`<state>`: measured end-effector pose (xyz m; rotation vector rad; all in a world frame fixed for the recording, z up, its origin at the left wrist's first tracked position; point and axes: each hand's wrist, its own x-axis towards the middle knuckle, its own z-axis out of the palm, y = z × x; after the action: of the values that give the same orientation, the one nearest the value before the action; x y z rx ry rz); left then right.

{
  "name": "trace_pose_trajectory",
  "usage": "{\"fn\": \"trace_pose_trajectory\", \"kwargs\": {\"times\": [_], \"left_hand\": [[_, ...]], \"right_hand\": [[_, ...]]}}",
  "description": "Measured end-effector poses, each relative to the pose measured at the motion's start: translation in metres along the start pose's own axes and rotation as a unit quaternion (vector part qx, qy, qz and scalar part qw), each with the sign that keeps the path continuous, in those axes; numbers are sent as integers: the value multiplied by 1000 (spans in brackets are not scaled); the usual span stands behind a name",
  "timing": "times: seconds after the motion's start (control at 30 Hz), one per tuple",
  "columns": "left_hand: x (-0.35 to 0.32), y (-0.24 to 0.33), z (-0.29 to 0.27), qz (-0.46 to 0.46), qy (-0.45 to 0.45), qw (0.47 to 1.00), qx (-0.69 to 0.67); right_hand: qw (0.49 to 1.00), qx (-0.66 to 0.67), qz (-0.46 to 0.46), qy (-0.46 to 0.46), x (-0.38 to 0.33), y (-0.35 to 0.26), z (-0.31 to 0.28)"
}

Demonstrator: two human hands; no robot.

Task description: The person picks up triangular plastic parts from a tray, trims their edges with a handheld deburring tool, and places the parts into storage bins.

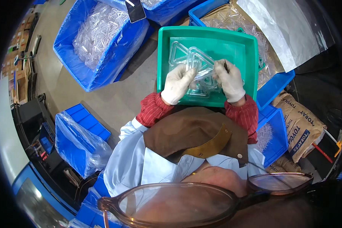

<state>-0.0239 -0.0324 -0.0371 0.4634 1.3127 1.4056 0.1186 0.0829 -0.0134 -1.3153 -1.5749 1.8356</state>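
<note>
Both my hands wear white gloves and red striped sleeve covers, and they work over a green tray (208, 33). Closed on the left side of a clear plastic triangular frame (203, 56) is my left hand (178, 84). My right hand (228, 80) is closed at the frame's right corner. A thin dark tool (226, 67) sticks up from its fingers; its working end is hidden. More clear triangular frames (177, 50) lie in the tray, under and behind the held one, partly overlapping.
A blue bin (108, 64) lined with plastic film, full of clear pieces, stands at the far left, a phone (135, 10) on its edge. Behind the tray, a blue crate (196, 17) holds more pieces. Paper sacks (298, 125) lie at right; another blue bin (81, 140) is at left.
</note>
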Motion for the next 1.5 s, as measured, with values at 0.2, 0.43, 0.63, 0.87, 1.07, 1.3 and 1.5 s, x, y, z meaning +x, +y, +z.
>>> {"fn": "trace_pose_trajectory", "kwargs": {"times": [0.2,0.43,0.63,0.87,1.07,1.3,1.5], "left_hand": [[-6,8,-29,17,143,989,17],[-5,29,-36,-6,125,976,-179],[8,13,-37,-10,61,947,-316],[13,19,-6,-42,21,990,-130],[18,28,-9,97,95,990,-33],[17,22,-4,99,123,987,-15],[19,9,3,166,166,970,-67]], "right_hand": [[900,-414,-117,-72,77,-5,28],[792,-595,-25,-138,121,16,69],[943,-275,-153,-112,79,-6,40],[978,-113,-128,-118,27,-9,25],[981,-85,-90,-148,15,-3,5],[982,-111,-100,-118,12,0,3],[975,-175,-87,-104,17,4,18]]}}
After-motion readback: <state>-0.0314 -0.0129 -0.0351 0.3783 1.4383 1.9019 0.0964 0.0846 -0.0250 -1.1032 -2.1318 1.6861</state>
